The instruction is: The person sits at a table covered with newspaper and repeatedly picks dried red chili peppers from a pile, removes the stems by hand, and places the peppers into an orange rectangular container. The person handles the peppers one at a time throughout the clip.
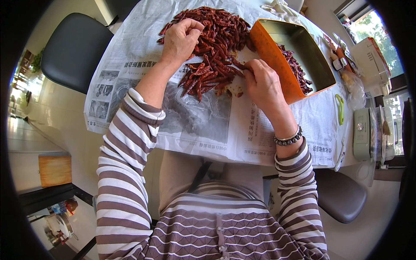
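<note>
A large heap of dried red chili peppers (216,35) lies on newspaper (195,130) spread over the table. My left hand (182,39) is over the heap's left side with its fingertips curled together; whether it holds anything is not visible. At the right edge of the heap, my right hand (264,81) pinches a dried chili (239,65) between thumb and fingers. Just beyond that hand an orange rectangular tin box (276,68) stands open, with more dried chilies (294,70) along its near side. Loose seeds and chili bits (234,91) are scattered near the right hand.
Right of the box are a green-handled peeler or similar tool (340,109), a plastic bag (354,87), a small jar (339,63) and a pale green appliance (361,135). A crumpled cloth (282,11) lies at the far edge. Chairs (76,53) flank the table.
</note>
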Demonstrator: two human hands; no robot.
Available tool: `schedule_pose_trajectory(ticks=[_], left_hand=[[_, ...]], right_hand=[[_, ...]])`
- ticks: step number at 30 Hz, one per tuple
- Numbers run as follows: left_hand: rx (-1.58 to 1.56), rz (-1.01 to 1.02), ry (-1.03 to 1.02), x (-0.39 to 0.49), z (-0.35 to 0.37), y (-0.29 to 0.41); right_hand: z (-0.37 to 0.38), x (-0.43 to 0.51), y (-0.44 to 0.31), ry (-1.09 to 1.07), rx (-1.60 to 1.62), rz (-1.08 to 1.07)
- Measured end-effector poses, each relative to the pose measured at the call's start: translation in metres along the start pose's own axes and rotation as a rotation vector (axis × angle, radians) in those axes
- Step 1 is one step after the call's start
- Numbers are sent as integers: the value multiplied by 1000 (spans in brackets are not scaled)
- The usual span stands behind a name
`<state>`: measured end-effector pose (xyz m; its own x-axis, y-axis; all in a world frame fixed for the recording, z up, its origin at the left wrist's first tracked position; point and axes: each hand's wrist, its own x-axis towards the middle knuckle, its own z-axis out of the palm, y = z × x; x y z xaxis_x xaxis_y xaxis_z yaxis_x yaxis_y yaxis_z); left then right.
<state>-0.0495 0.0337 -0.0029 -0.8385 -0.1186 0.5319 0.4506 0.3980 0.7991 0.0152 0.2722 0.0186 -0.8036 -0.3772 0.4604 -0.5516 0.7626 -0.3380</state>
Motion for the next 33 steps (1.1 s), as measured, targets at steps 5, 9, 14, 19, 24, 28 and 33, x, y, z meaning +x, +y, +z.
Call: schedule_pose_trajectory(ticks=[5,9,14,19,24,28,33], left_hand=[[-55,-46,1,0,1,1],[-42,-45,1,-1,0,1],[-57,-53,-13,0,1,1],[-56,-35,-23,-1,1,-1],[-39,-39,-35,-1,1,1],[-42,-37,-39,0,1,-1],[-70,-52,-38,-1,0,0]], right_hand=[[-23,7,-6,173,175,13],[-40,11,-6,305,110,28],[-65,14,22,437,-111,125],[-72,9,49,348,-180,347],[-67,10,59,476,-219,375],[-68,9,60,470,-234,316],[-65,9,48,464,-352,205]])
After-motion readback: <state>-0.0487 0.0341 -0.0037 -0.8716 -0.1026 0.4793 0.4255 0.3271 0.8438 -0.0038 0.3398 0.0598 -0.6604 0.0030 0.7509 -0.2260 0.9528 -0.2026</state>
